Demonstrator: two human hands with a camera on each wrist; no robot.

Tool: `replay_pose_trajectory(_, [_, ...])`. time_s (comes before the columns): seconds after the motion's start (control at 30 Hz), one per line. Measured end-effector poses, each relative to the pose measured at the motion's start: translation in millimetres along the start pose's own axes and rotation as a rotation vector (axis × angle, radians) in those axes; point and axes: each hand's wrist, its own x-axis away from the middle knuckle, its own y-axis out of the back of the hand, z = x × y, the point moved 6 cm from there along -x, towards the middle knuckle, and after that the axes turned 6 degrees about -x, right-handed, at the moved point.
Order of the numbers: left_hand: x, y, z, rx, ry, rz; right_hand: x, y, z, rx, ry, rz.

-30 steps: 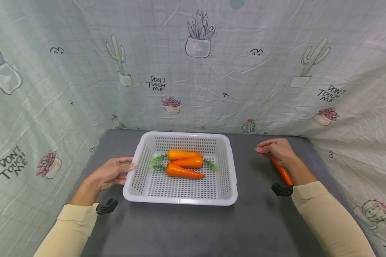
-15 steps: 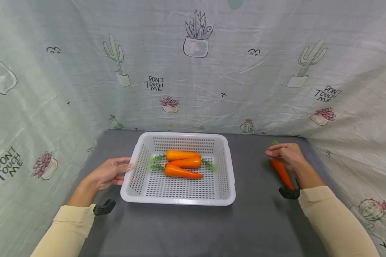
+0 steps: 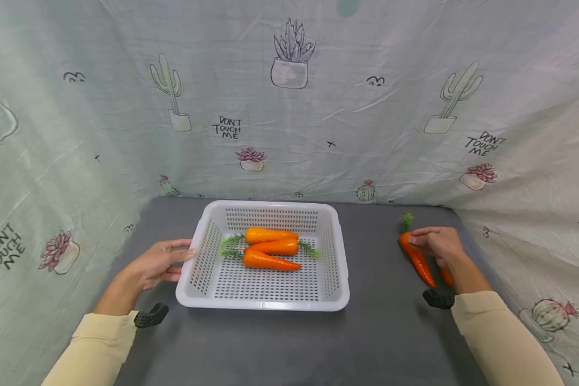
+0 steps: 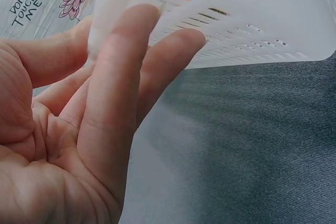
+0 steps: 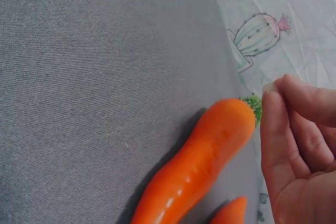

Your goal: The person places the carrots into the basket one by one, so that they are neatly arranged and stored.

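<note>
The white plastic basket (image 3: 262,307) stands on the grey table with three orange toy-like carrots (image 3: 271,261) inside, their green tops spread. At its left end my left hand (image 3: 156,265) holds the rim, thumb over the edge and other fingers along the outer wall (image 4: 236,19). On the right, a carrot (image 3: 418,260) lies on the table, its leafy top (image 3: 406,221) pointing away. Just beside it hovers my right hand (image 3: 436,246), loosely curled, nothing visible between thumb and fingers. Partly hidden under that hand lies another carrot (image 3: 446,276).
A cloth curtain (image 3: 289,139) printed with cacti and potted plants surrounds the table at the back and both sides. Grey tabletop (image 3: 289,348) runs in front of the basket and between it and the right-hand carrots.
My right hand has shifted right, baring the nearer carrot and its leafy top; a second carrot now shows under the hand. My left hand keeps its hold on the basket. The head view has shifted slightly.
</note>
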Motion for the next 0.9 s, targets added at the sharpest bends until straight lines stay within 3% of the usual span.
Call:
replay_pose_trajectory(0.23, [2.9, 1.6, -1.4, 0.003, -0.002, 0.005, 4.6, 10, -14, 0.061, 0.008, -0.094])
replay_pose_trajectory(0.47, [4.0, 0.9, 1.3, 0.012, 0.002, 0.005, 16.3, 14, -23, 0.287, 0.093, -0.259])
replay_pose_trajectory(0.7, [4.1, -0.7, -0.1, 0.012, 0.005, 0.002, 22.6, 15, -40, 0.383, 0.034, -0.435])
replay_pose_trajectory(0.9, [5.9, -1.0, -1.8, 0.016, 0.011, -0.006, 21.5, 9, -46, 0.452, 0.04, -0.48])
